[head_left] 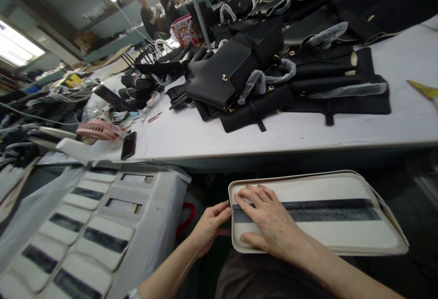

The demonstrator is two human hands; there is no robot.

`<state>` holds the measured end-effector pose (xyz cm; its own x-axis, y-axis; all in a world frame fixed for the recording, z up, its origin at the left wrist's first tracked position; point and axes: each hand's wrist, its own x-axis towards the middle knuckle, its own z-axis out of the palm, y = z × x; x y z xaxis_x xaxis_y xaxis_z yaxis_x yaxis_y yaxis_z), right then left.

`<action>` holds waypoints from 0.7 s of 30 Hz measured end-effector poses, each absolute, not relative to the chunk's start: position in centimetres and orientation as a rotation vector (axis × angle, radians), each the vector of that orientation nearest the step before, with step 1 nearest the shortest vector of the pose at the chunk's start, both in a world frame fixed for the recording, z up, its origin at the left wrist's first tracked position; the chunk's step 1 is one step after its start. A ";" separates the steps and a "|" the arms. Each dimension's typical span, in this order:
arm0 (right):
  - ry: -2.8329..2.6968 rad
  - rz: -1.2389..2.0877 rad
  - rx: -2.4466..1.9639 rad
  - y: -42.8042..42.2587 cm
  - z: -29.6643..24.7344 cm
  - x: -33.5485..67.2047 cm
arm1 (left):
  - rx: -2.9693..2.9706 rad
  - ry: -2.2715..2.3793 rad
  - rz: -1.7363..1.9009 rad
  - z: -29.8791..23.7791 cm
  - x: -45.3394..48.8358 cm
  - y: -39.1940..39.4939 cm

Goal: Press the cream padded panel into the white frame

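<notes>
A cream, round-cornered panel with a raised rim and a dark strip along its middle lies over my lap. It looks like a stack or a shallow bag piece; I cannot tell which. My right hand rests flat on its left part, fingers spread, partly covering the strip. At the panel's left edge, my left hand has thumb and forefinger pinched together. A small dark bit shows at those fingertips, too small to name.
Several similar cream pieces lie on a plastic-covered box at left. Beyond, a white table bears black bags, a phone and a pink fan. People stand in the background.
</notes>
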<state>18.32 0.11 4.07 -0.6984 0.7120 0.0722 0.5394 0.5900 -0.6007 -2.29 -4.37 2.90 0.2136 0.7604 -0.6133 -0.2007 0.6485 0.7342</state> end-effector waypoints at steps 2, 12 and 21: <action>-2.503 0.802 -1.020 0.1 4.1 18.3 | 0.593 1.179 0.687 3.6 -2.1 -4.1; -2.466 0.816 -1.043 0.0 4.1 18.7 | 0.647 1.176 0.607 4.6 -1.1 -3.1; -2.560 0.806 -1.042 0.7 4.7 18.7 | 0.633 1.285 0.665 3.9 0.3 -3.1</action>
